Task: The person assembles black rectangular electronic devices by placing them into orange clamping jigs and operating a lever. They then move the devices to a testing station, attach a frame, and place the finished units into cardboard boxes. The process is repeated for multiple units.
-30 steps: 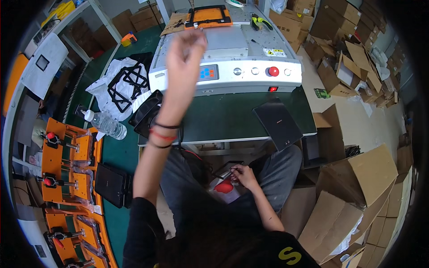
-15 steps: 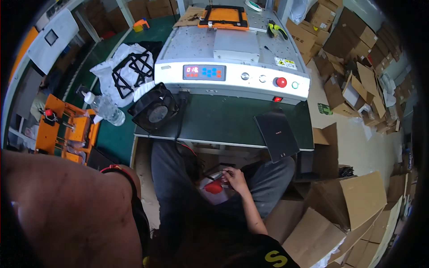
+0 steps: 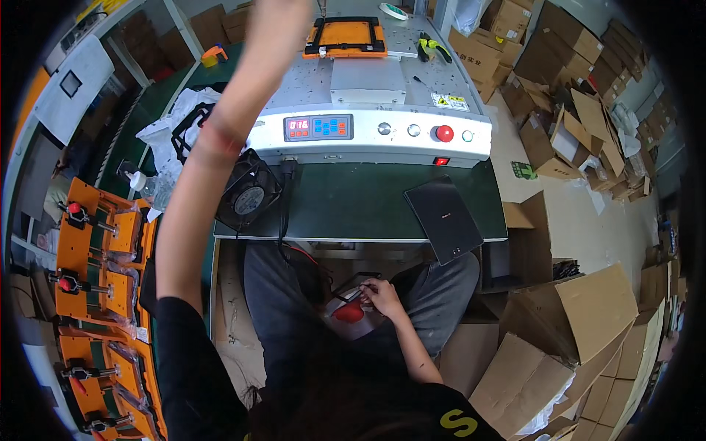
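Note:
My left forearm stretches forward over the bench's left side. My left hand (image 3: 283, 18) is smeared by motion at the upper edge, beside the orange fixture (image 3: 346, 37) with its black frame on the machine, and its fingers cannot be made out. Low over my lap, my right hand (image 3: 380, 295) is closed, fingers pinched on a thin black frame-like piece (image 3: 343, 297), partly hidden. Just below it lie a red item (image 3: 348, 312) and a pale sheet. A dark flat booklet-like panel (image 3: 444, 218) overhangs the bench's front edge.
The white machine (image 3: 375, 132) with display and red button spans the bench. A black fan (image 3: 248, 192) and a clear bottle (image 3: 157, 189) stand left, near orange clamp fixtures (image 3: 81, 283). Green-handled cutters (image 3: 434, 48) lie on the machine. Open cartons (image 3: 588, 323) fill the right.
My left arm has swung from the near left side, up and forward across the bench. The view has shifted slightly. My right hand keeps its pinch on the black frame-like piece.

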`<control>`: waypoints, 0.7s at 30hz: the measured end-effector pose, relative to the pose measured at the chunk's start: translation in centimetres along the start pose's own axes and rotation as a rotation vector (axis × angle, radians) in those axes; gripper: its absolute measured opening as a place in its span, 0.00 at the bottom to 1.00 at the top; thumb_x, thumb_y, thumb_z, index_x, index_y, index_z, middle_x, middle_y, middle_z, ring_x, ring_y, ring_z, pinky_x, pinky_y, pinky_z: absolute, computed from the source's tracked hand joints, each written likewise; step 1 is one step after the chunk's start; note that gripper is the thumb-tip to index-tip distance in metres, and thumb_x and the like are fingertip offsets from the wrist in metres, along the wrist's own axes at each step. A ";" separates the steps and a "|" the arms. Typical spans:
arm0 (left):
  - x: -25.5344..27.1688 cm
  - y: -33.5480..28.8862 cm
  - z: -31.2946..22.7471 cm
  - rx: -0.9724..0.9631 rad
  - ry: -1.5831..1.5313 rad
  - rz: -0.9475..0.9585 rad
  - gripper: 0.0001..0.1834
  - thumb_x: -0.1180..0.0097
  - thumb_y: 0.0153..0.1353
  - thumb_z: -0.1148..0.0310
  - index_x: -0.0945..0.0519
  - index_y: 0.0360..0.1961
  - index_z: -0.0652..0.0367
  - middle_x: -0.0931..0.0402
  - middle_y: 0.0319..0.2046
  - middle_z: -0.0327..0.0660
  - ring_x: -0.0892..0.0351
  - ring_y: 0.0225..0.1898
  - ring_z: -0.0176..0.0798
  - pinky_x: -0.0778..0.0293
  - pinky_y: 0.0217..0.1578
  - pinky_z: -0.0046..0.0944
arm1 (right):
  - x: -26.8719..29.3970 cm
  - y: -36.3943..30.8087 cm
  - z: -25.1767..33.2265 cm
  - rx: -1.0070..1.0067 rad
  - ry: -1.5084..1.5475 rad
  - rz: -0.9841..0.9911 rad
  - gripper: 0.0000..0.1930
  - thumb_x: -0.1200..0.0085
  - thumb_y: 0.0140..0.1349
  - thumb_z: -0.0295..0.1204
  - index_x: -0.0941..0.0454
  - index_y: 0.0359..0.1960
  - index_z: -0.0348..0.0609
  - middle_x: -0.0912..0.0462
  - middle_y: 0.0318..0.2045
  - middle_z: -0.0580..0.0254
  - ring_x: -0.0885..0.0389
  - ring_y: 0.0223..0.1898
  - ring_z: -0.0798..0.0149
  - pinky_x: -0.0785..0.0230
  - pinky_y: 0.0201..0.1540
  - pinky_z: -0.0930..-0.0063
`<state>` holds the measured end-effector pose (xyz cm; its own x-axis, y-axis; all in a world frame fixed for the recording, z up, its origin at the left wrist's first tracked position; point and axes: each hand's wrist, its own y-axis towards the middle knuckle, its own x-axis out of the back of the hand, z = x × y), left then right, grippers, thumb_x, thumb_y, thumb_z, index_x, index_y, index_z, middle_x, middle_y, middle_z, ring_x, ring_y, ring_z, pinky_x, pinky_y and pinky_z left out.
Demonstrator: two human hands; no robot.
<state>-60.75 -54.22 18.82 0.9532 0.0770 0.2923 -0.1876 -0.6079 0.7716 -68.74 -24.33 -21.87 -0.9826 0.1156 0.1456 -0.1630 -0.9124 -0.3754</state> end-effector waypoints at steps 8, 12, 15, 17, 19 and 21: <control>-10.8 4.7 13.1 0.204 0.707 0.451 0.60 0.59 0.44 0.23 0.33 0.54 0.78 0.38 0.55 0.70 0.38 0.59 0.61 0.37 0.57 0.45 | -0.2 0.2 -0.4 0.045 -0.047 -0.034 0.07 0.50 0.61 0.22 0.22 0.38 0.31 0.16 0.29 0.55 0.16 0.29 0.68 0.22 0.31 0.76; -13.6 6.6 14.1 0.307 0.901 0.476 0.71 0.61 0.39 0.18 0.48 0.59 0.85 0.38 0.55 0.70 0.37 0.59 0.61 0.39 0.58 0.45 | -0.3 -0.2 0.4 0.068 0.011 -0.047 0.08 0.49 0.62 0.24 0.22 0.40 0.34 0.16 0.29 0.55 0.16 0.28 0.69 0.22 0.31 0.76; -16.4 7.2 11.8 0.536 0.892 0.546 0.75 0.51 0.32 0.20 0.57 0.64 0.78 0.40 0.59 0.63 0.38 0.61 0.60 0.43 0.58 0.50 | 0.6 -0.5 1.4 0.021 -0.025 -0.060 0.09 0.49 0.62 0.26 0.22 0.41 0.35 0.17 0.27 0.57 0.16 0.28 0.69 0.22 0.30 0.75; -17.5 7.9 10.8 0.567 0.947 0.566 0.71 0.47 0.33 0.24 0.55 0.65 0.73 0.40 0.60 0.60 0.39 0.61 0.59 0.44 0.57 0.54 | 1.2 -1.7 2.5 0.097 -0.119 -0.111 0.09 0.49 0.62 0.27 0.22 0.41 0.35 0.17 0.27 0.57 0.16 0.28 0.68 0.23 0.31 0.77; -16.2 8.6 10.9 0.600 0.990 0.593 0.70 0.45 0.33 0.25 0.53 0.64 0.74 0.39 0.59 0.60 0.38 0.61 0.59 0.43 0.57 0.54 | 1.4 -4.6 5.9 0.200 -0.128 -0.182 0.09 0.49 0.62 0.26 0.22 0.40 0.35 0.17 0.25 0.53 0.16 0.26 0.64 0.25 0.30 0.76; -14.1 9.2 9.7 0.573 0.823 0.588 0.70 0.45 0.33 0.25 0.53 0.63 0.75 0.37 0.57 0.62 0.36 0.59 0.59 0.43 0.56 0.54 | 2.7 -9.3 11.4 0.259 -0.095 -0.213 0.09 0.49 0.61 0.26 0.22 0.40 0.34 0.18 0.25 0.52 0.16 0.26 0.63 0.26 0.30 0.77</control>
<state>-73.58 -68.56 16.34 0.2733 0.0264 0.9616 -0.2151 -0.9726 0.0879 -68.87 -19.95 -7.58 -0.9141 0.2884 0.2849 -0.3238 -0.9423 -0.0848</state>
